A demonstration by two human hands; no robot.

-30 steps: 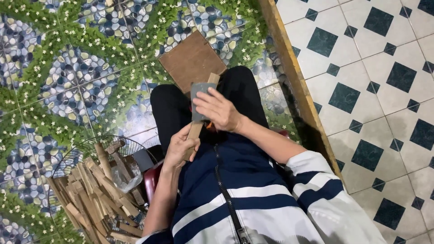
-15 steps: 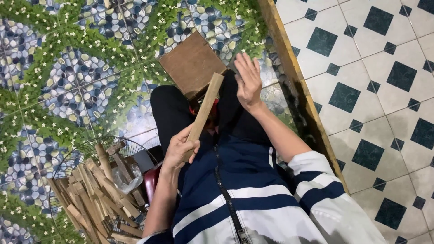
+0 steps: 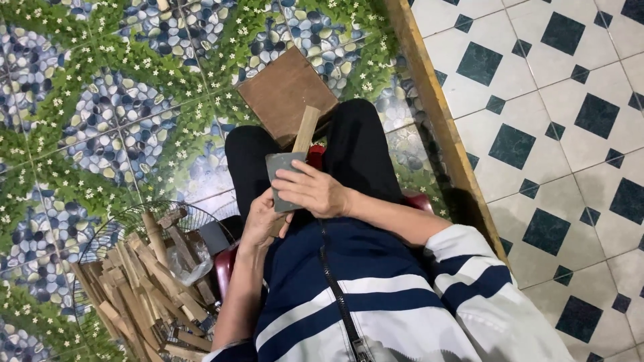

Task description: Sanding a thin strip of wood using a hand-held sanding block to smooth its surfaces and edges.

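1. Nearest the camera: a navy jacket with white stripes (image 3: 362, 295). Person is seated, both forearms reaching forward over the lap.
2. Left hand (image 3: 263, 220) is closed round the lower end of a wooden stick (image 3: 306, 130). The stick slants up and away over the lap, upper end bare; gripping it low likely leaves the length free to be worked.
3. Right hand (image 3: 315, 191) presses a grey sheet of sandpaper (image 3: 280, 175) against the stick, fingers clamped over the sheet. The sheet looks wrapped partway round the wood, probably so it bears on more than one face at once.
4. The hands are close together, the right just above the left, both on the one stick. The stick's middle is hidden under the sandpaper.
5. Black trousers (image 3: 362, 151); knees apart, the stick held over the gap between them. Something red shows there, too hidden to tell.
6. Left of the seat: a wire basket (image 3: 127, 218) heaped with wooden sticks (image 3: 144, 288), within easy reach of the left arm.
7. Beyond the knees: a brown board (image 3: 285, 90) lying flat on the floor.
8. Floor (image 3: 87, 100) is pebble-and-flower patterned tile; a wooden strip (image 3: 436, 114) divides it from white tile with dark diamonds.
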